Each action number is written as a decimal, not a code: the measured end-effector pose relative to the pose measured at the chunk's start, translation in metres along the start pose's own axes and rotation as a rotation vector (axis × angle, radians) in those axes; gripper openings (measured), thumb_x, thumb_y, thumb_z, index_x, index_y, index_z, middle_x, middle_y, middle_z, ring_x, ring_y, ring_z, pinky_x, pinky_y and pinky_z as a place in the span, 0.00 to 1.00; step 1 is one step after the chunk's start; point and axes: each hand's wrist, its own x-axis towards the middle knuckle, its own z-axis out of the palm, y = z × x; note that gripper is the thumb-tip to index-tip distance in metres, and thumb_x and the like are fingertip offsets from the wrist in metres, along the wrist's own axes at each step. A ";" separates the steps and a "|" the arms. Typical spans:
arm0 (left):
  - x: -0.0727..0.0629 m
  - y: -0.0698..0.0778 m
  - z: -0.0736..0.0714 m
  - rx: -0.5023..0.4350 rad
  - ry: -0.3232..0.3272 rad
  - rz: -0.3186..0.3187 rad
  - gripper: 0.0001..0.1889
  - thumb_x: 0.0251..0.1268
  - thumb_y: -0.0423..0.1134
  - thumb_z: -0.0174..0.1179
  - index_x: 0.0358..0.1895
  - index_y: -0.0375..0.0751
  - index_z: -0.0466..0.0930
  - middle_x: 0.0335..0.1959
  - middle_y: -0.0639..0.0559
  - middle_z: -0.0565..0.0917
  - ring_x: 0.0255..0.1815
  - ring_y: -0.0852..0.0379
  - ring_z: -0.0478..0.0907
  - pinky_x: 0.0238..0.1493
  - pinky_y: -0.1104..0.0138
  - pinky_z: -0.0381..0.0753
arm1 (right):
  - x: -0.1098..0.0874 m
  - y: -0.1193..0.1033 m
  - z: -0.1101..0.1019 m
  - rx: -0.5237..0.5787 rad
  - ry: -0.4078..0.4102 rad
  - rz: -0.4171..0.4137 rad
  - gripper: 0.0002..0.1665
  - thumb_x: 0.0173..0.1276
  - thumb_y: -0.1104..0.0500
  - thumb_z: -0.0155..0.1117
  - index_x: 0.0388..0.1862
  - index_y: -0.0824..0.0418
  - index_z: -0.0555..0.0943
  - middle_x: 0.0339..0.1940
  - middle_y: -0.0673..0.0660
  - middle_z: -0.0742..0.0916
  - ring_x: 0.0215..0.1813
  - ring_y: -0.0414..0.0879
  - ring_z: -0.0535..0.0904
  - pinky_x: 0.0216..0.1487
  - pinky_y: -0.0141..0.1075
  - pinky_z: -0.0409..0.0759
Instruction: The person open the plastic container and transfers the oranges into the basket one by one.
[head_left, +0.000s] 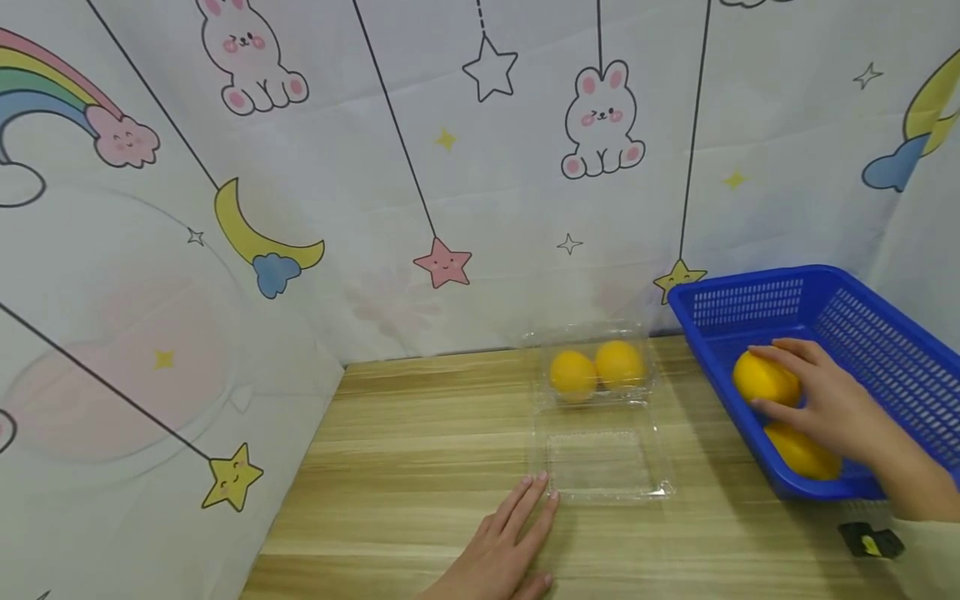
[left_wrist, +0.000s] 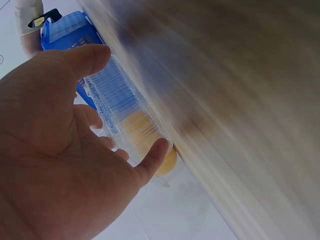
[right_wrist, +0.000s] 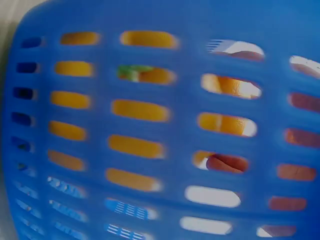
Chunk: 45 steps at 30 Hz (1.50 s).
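My right hand (head_left: 836, 408) reaches over the basket's near wall and grips an orange (head_left: 767, 379) between thumb and fingers. A second orange (head_left: 802, 450) lies below it in the blue plastic basket (head_left: 720, 392). In the right wrist view, the basket wall (right_wrist: 185, 95) fills the picture, and orange fruit (right_wrist: 137, 110) and parts of my fingers show through its slots. My left hand (head_left: 498, 550) rests on the table with fingers extended, fingertips right at the near left corner of an opened clear plastic clamshell box (head_left: 600, 492). Two oranges (head_left: 573, 375) sit side by side in its far half.
The wood-grain table (head_left: 405, 467) ends at the back against a white cloth (head_left: 510, 200) printed with rabbits and stars. A small black and yellow object (head_left: 870, 542) is at the right wrist, beside the pale sleeve (head_left: 926, 554). The basket stands at the table's right side.
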 end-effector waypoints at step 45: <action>-0.001 0.001 0.001 -0.009 -0.018 -0.009 0.44 0.83 0.57 0.52 0.88 0.40 0.43 0.88 0.39 0.46 0.86 0.41 0.51 0.63 0.54 0.79 | -0.006 0.009 0.012 -0.048 -0.264 0.129 0.40 0.80 0.54 0.62 0.79 0.73 0.60 0.75 0.85 0.64 0.65 0.86 0.69 0.52 0.76 0.74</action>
